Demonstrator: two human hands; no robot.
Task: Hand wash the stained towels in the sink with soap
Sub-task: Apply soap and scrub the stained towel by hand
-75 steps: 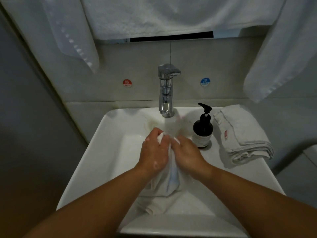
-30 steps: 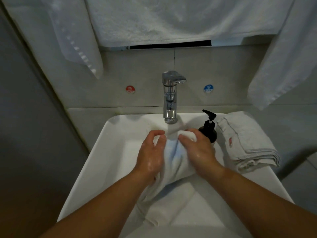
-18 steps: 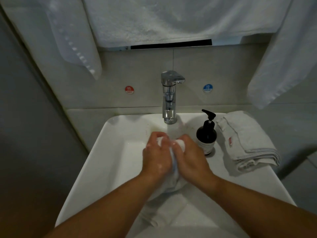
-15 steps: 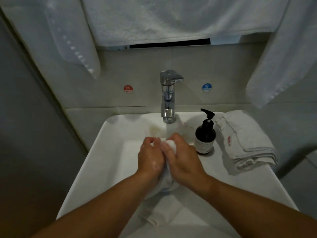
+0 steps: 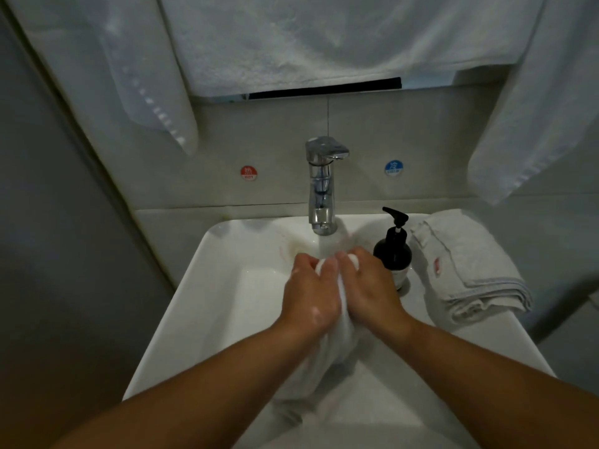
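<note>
Over the white sink [image 5: 227, 303], the left hand [image 5: 309, 296] and the right hand [image 5: 369, 286] are pressed together around a bunched wet towel [image 5: 337, 348]. The fingers [image 5: 327, 266] of both hands are curled and clamped on its top end, just under the water [image 5: 327, 247] from the tap [image 5: 321, 183], and the rest of the cloth hangs down into the basin. On the rim at the right a dark soap bottle [image 5: 393, 251] stands upright, and just beside it lies a folded towel [image 5: 470, 270] with a small red stain [image 5: 437, 265].
</note>
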